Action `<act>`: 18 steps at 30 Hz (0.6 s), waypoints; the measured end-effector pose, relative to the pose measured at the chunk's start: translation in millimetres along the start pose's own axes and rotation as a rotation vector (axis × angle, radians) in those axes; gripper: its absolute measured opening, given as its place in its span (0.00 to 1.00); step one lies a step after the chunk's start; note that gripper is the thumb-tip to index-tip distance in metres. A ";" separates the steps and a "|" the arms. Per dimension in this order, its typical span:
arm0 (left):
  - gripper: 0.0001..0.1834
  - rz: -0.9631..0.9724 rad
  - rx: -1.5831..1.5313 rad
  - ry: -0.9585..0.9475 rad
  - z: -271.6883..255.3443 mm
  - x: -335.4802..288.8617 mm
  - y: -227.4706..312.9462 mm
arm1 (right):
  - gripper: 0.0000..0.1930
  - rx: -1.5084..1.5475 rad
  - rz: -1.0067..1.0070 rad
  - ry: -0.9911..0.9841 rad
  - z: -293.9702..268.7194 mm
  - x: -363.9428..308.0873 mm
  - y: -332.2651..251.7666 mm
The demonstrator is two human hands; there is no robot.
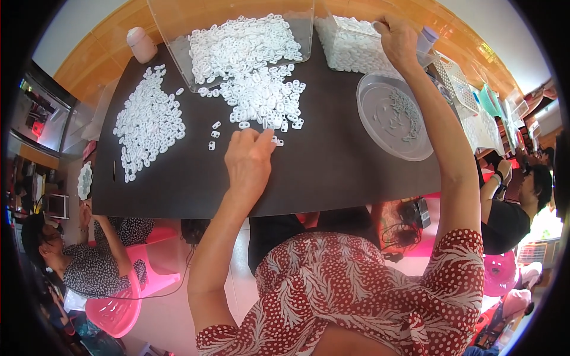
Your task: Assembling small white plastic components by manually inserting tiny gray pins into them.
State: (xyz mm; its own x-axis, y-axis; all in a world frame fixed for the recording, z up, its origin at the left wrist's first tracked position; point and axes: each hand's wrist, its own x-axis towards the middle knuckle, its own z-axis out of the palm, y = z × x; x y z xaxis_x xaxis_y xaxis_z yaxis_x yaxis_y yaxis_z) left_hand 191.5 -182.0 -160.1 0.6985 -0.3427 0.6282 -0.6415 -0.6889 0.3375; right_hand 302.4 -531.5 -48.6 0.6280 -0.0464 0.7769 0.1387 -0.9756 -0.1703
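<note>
My left hand (248, 159) is at the front edge of a loose heap of small white oval plastic pieces with two holes (261, 98). Its fingers are bent and close together; a white piece (279, 142) shows beside them, but whatever they pinch is hidden. Up at the far right, my right hand (399, 40) is closed at the corner of a clear box full of white pieces (353, 47). What it holds there, if anything, cannot be made out. Near my right forearm stands a round clear tub (369, 127) with small grey parts (405, 113) inside.
A large clear bin (178, 62), tipped toward me, spills white pieces onto the dark table (314, 178). Another heap of pieces (148, 124) lies left, near a thin needle-like rod (114, 171) and a pinkish bottle (141, 45). People sit at left (95, 267) and right (510, 207).
</note>
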 end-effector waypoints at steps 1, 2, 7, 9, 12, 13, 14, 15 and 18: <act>0.15 0.006 0.007 -0.018 3.1 0.6 0.5 | 0.09 -0.033 -0.125 0.063 1.1 5.3 0.5; 0.15 0.016 0.009 -0.039 6.3 1.6 1.8 | 0.09 -0.038 -0.122 0.063 3.3 8.7 4.8; 0.08 0.083 0.025 -0.113 12.1 7.3 3.8 | 0.07 -0.211 -0.101 -0.023 15.6 17.1 28.5; 0.08 0.170 0.066 -0.133 10.9 12.5 8.6 | 0.06 -0.237 -0.143 0.030 16.0 12.9 32.9; 0.08 0.237 0.092 -0.170 8.7 17.1 11.8 | 0.03 -0.262 -0.158 0.116 17.2 6.0 29.1; 0.08 0.231 0.077 -0.171 8.6 17.1 11.4 | 0.02 -0.258 -0.142 0.125 16.9 5.2 26.7; 0.09 0.229 0.043 -0.169 9.7 16.7 9.7 | 0.02 -0.231 -0.126 0.150 14.1 5.2 25.0; 0.11 0.223 0.010 -0.171 10.6 15.4 6.4 | 0.02 -0.253 -0.123 0.154 7.3 5.4 18.8; 0.07 0.158 -0.052 -0.084 11.8 13.3 0.3 | 0.04 -0.112 -0.102 0.118 -13.9 -5.1 5.9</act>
State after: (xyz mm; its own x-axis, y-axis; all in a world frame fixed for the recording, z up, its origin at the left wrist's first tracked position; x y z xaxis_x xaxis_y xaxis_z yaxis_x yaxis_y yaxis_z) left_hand 204.3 -194.3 -159.9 0.6106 -0.4972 0.6164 -0.7592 -0.5890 0.2769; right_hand 289.3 -540.0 -45.2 0.5198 0.0357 0.8535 0.1072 -0.9940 -0.0237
